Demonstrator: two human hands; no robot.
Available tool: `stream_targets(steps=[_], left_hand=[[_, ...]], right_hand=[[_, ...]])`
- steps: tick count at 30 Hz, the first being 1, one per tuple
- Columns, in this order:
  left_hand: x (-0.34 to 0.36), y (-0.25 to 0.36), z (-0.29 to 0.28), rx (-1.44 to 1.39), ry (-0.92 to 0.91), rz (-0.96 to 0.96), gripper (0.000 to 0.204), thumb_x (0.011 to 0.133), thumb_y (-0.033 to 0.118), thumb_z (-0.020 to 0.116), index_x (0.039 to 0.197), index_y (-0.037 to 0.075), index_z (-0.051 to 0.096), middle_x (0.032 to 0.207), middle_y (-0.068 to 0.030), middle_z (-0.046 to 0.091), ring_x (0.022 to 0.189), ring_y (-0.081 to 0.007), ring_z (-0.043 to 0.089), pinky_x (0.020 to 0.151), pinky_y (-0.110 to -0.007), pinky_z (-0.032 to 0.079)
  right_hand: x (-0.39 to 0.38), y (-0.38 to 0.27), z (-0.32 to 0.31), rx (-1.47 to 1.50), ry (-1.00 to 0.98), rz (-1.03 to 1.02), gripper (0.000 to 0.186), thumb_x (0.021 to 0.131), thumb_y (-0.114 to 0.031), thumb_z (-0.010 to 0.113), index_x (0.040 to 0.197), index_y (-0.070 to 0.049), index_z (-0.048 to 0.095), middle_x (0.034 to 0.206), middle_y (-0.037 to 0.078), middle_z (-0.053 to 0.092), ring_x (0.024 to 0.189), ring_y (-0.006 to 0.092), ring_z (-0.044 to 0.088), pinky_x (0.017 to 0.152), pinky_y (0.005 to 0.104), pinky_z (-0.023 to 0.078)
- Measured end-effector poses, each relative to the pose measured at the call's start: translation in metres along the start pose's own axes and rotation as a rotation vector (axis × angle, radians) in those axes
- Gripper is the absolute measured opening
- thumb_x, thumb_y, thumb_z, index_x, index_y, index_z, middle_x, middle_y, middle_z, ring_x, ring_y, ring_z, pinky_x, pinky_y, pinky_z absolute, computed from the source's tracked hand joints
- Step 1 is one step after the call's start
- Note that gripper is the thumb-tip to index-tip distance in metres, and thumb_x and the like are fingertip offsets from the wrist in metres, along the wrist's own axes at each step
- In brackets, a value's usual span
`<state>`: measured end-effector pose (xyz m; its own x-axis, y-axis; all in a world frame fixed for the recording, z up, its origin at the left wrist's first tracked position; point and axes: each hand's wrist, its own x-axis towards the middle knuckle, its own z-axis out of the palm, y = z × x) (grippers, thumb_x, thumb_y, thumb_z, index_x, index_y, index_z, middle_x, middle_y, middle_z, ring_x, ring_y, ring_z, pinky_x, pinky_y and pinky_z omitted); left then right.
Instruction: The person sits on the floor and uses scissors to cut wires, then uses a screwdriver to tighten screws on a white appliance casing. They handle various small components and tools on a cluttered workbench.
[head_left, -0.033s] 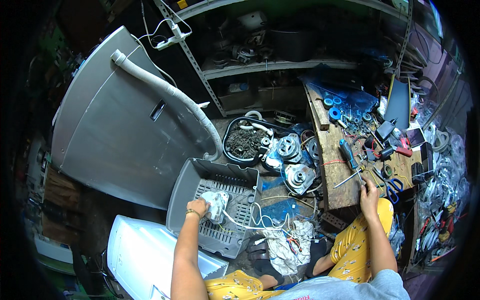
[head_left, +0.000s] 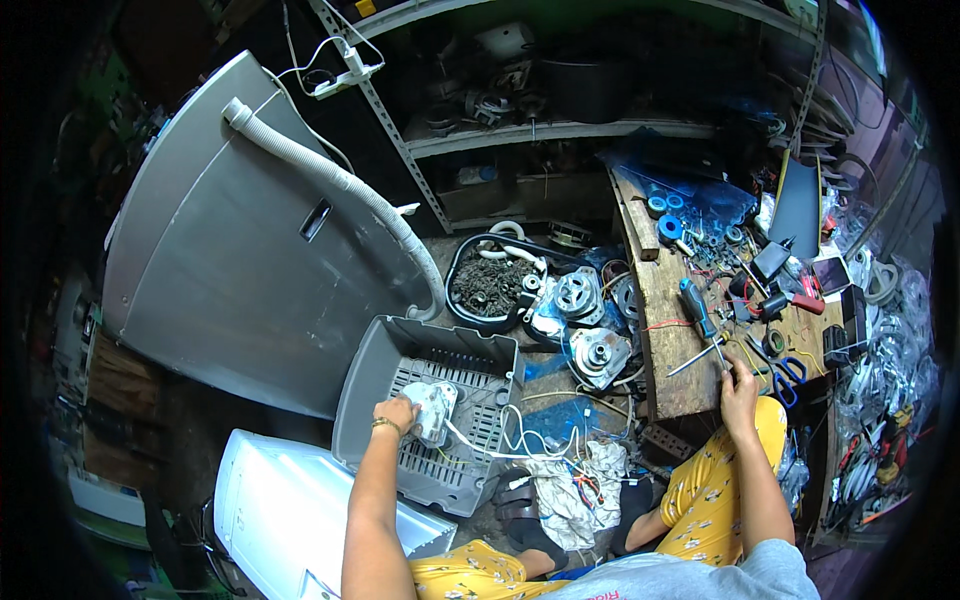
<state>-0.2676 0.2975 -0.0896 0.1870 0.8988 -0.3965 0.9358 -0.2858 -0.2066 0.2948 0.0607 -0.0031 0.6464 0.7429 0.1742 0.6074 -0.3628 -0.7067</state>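
Head view: right hand (head_left: pixel 738 388) grip curled at screwdriver (head_left: pixel 698 358) tip, shaft running up-left along surface (head_left: pixel 672 385); left hand (head_left: pixel 398 413) clasps white part (head_left: pixel 432 408).

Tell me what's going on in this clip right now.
A person sits on the floor of a cluttered repair workshop. The left hand holds a small white part with wires against a grey slotted plastic housing lying on the floor. The right hand reaches onto a low wooden workbench, its fingers at the tip of a blue-handled screwdriver among scattered tools. Electric motors and a tub of dark scrap lie between the two, with a grey appliance panel and corrugated hose behind.
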Motion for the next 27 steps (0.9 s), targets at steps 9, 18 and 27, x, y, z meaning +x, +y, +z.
stream_targets(steps=[9,18,27], left_hand=[[0.001,-0.003,0.001,-0.011,0.043,0.057,0.040,0.089,0.043,0.048,0.094,0.010,0.069,0.096,-0.0140,0.068,0.091,-0.0311,0.066,0.080,-0.043,0.051],[-0.077,-0.016,-0.115,-0.376,0.248,-0.217,0.039,0.093,0.043,0.045,0.098,0.009,0.062,0.090,-0.0164,0.066,0.089,-0.0345,0.063,0.076,-0.048,0.046],[-0.280,-0.014,-0.164,-1.259,1.031,-0.238,0.024,0.096,0.026,0.047,0.089,0.003,0.050,0.073,-0.0006,0.047,0.061,-0.0057,0.041,0.053,-0.019,0.034]], right_hand=[[0.000,-0.004,-0.003,-0.024,0.028,-0.091,0.030,0.083,0.001,0.055,0.112,-0.001,0.061,0.098,0.022,0.066,0.091,0.0358,0.064,0.079,0.0382,0.048],[-0.014,-0.113,0.133,-0.075,-0.634,-0.960,0.022,0.074,-0.009,0.061,0.096,-0.010,0.064,0.082,0.010,0.064,0.071,0.0285,0.064,0.058,0.0386,0.051],[-0.104,-0.209,0.276,0.320,-0.927,-1.650,0.017,0.079,-0.012,0.052,0.096,-0.007,0.053,0.086,0.009,0.061,0.075,0.0278,0.064,0.058,0.0375,0.052]])
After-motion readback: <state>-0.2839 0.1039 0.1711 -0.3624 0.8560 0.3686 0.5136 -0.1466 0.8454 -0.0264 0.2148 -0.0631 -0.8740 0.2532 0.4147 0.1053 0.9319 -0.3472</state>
